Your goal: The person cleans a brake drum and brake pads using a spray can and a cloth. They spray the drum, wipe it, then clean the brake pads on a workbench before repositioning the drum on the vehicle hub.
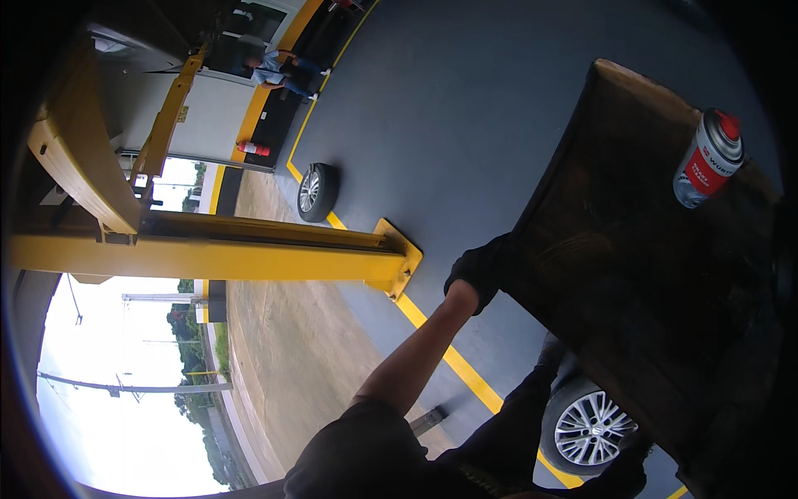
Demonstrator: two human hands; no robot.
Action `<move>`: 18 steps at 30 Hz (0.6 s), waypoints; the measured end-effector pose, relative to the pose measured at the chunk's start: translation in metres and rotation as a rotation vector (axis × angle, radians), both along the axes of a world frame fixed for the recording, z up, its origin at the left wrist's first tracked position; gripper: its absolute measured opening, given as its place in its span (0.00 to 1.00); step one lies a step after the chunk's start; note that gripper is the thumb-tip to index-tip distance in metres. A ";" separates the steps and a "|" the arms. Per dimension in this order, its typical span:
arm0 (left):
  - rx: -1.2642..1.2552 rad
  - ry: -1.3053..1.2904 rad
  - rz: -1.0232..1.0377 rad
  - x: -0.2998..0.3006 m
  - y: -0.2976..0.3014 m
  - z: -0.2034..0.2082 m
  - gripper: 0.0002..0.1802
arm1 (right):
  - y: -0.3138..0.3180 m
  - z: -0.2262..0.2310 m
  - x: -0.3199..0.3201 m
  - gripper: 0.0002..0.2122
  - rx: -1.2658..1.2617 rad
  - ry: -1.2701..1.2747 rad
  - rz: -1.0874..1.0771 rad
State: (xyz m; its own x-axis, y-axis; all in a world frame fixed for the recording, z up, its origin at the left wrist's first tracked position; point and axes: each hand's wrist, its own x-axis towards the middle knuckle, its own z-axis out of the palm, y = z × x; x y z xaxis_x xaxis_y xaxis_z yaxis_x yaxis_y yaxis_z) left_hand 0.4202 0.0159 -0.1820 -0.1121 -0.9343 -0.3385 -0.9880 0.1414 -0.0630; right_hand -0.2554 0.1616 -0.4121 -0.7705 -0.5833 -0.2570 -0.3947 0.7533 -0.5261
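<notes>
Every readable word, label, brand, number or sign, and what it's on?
Spray can on the dark panel: lettering on red-and-white label; I don't transcribe it.
Hub of the near wheel: small emblem, left unnamed.
Fire extinguisher: any label too small to read.
Yellowish wall placard: too small to read.

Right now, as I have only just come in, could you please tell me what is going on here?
A person's black-gloved left hand has hold of the edge of a dark tray; the right hand is not in view. A red-capped spray can is on the tray. One spoked wheel is on the floor, partly hidden by the tray, and a second wheel is farther off, near a yellow post.
</notes>
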 end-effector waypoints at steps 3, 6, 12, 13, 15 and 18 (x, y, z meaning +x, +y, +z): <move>-0.076 0.367 0.320 0.057 -0.025 -0.005 0.26 | -0.024 0.015 0.026 0.27 -0.019 0.012 -0.014; -0.206 0.516 0.381 0.120 -0.054 -0.009 0.25 | -0.051 0.026 0.060 0.27 -0.020 0.018 -0.024; -0.293 0.483 0.415 0.249 -0.127 -0.025 0.25 | -0.115 0.046 0.134 0.27 -0.010 0.041 -0.011; -0.289 0.539 0.459 0.270 -0.140 -0.027 0.25 | -0.126 0.049 0.147 0.27 -0.012 0.052 -0.008; -0.272 0.612 0.513 0.312 -0.171 -0.025 0.25 | -0.148 0.053 0.171 0.28 -0.007 0.052 -0.018; -0.236 0.648 0.566 0.376 -0.216 -0.020 0.25 | -0.183 0.058 0.207 0.28 0.000 0.050 -0.008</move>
State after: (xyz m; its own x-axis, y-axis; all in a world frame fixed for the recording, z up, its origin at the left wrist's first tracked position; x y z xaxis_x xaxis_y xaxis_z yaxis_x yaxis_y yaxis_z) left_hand 0.7961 -0.2000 -0.2020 0.2846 -0.9452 -0.1603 -0.7577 -0.3242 0.5664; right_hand -0.0487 -0.0212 -0.3544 -0.7871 -0.5770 -0.2181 -0.4144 0.7566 -0.5059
